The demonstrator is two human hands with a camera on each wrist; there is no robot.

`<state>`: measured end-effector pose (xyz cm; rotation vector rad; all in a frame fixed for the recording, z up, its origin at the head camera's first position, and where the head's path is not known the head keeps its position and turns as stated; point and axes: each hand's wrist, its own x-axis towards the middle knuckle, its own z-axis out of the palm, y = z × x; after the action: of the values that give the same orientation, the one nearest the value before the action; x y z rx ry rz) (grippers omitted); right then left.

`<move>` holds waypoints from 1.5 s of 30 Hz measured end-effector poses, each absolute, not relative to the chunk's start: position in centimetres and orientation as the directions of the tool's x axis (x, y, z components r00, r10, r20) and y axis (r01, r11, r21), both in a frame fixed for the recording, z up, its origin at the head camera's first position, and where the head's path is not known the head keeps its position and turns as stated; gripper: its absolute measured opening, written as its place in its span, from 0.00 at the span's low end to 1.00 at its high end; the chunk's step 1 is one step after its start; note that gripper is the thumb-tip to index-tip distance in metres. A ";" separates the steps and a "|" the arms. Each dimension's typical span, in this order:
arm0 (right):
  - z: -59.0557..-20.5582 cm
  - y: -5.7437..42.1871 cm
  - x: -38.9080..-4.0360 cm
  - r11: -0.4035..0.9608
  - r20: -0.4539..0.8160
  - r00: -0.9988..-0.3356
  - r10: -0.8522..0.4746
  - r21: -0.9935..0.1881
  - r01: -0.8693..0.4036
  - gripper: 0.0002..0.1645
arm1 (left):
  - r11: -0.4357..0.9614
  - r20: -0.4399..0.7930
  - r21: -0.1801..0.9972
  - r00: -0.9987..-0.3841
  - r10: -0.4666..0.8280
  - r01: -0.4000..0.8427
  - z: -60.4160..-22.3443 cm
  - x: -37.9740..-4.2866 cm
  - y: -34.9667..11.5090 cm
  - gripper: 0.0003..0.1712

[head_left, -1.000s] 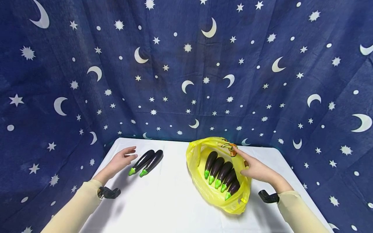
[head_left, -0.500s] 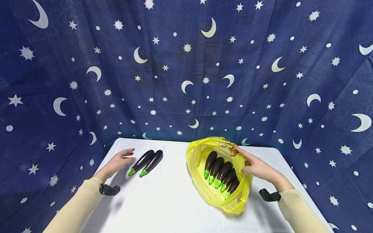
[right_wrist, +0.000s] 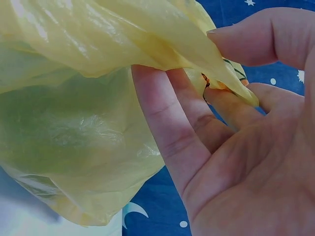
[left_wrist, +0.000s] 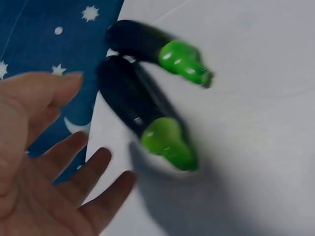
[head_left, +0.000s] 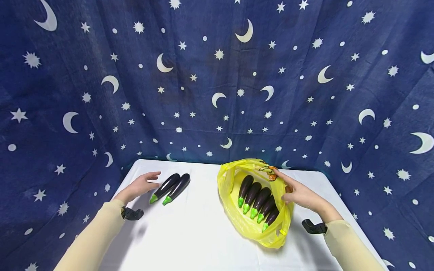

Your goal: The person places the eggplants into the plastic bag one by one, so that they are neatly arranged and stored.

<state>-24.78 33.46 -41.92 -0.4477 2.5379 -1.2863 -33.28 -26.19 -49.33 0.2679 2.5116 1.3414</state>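
Two glossy dark eggplants with green caps lie side by side on the table at the left: the left eggplant (head_left: 165, 188) and the right eggplant (head_left: 176, 189). My left hand (head_left: 139, 186) is just left of them, fingers spread and nothing in its grasp; the left wrist view has its fingertips (left_wrist: 129, 178) close to the nearer eggplant's green cap. At the right, a yellow plastic bag (head_left: 234, 224) lies with its mouth wide, several more eggplants (head_left: 259, 200) in a row inside. My right hand (head_left: 300, 194) holds the bag's right rim, its fingers (right_wrist: 160, 113) partly hidden under the plastic.
A white cloth covers the table (head_left: 190, 233). Behind it and along both sides hangs a dark blue curtain (head_left: 203, 75) printed with moons and stars. Each wrist wears a black camera, the left wrist camera (head_left: 132, 213) and the right wrist camera (head_left: 314, 227).
My left hand has edged right, closer to the two eggplants. My right thumb has come in against the bag's rim since a second ago; the bag stays nearly still.
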 end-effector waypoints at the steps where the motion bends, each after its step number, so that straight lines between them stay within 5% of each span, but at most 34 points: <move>1: -41.9 33.5 -24.8 0.565 -0.090 -0.920 -0.382 -0.811 -0.155 0.63 | 0.548 -0.181 0.837 -0.934 0.309 0.019 -49.2 -33.5 -26.3 0.39; 14: -42.1 33.5 -24.9 0.566 -0.082 -0.922 -0.378 -0.809 -0.160 0.63 | 0.494 -0.439 0.836 -0.832 0.340 -0.239 -48.4 -35.8 -27.0 0.42; 45: -42.6 33.6 -25.1 0.570 -0.094 -0.924 -0.371 -0.809 -0.147 0.63 | 0.650 -0.456 0.746 -0.822 0.341 -0.144 -49.2 -37.4 -24.7 0.47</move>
<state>-25.15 33.63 -42.64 -0.4293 2.5509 -1.2793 -37.39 -24.67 -49.22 0.1529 2.2905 1.1042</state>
